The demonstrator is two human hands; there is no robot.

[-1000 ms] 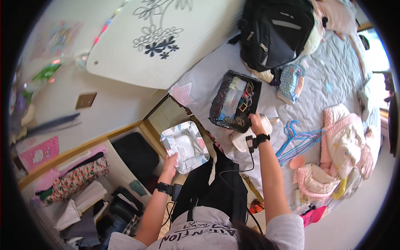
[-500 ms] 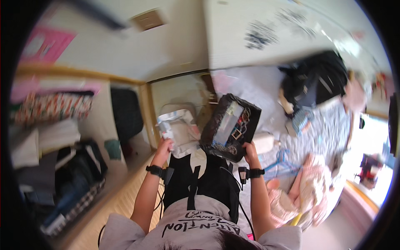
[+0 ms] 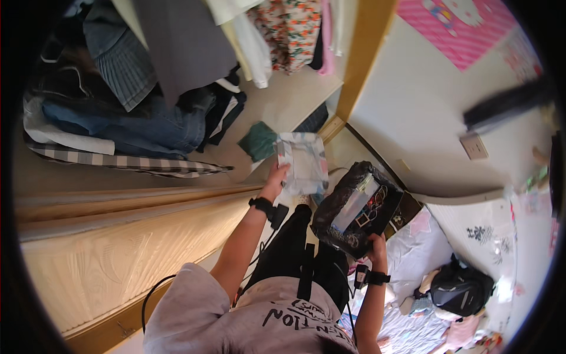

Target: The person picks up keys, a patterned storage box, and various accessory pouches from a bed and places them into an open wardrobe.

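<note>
My left hand is closed on the near-left edge of a shallow white box with pale printed sides, whose inside looks bare. In my right hand is the near-right corner of a black box that seems lined with crinkled black plastic. Inside it lie a long translucent case and a tangle of small things, some like eyeglass frames or cords. The two boxes are held side by side, slightly apart, in front of my legs.
An open wardrobe at left holds jeans, a checked garment, a green cloth and hanging clothes. Its carved wooden door stands near my left arm. At right, a bed bears a black backpack.
My view has turned left, so the wardrobe fills the upper left and the bed sits at lower right. Both boxes have swung round with me, still in my hands.
</note>
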